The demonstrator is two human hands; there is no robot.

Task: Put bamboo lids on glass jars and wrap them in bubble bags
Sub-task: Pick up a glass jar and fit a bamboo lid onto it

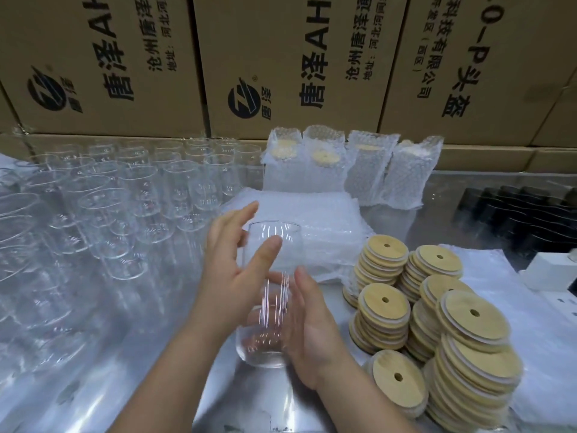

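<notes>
A clear glass jar (274, 245) with no lid is held upright in mid-air between my two hands, above the metal table (331, 295). My left hand (232, 270) presses its left side, thumb across the front, fingers spread. My right hand (312, 326) cups its lower right side. Several stacks of round bamboo lids (384, 307), each with a small hole, stand to the right. A flat pile of bubble bags (312, 220) lies just behind the jar. Several wrapped jars (365, 170) stand at the back.
Many empty glass jars (125, 195) crowd the left half of the table. Printed cardboard boxes (281, 57) form a wall behind. Black trays (518, 214) and a small white box (549, 270) sit at the far right.
</notes>
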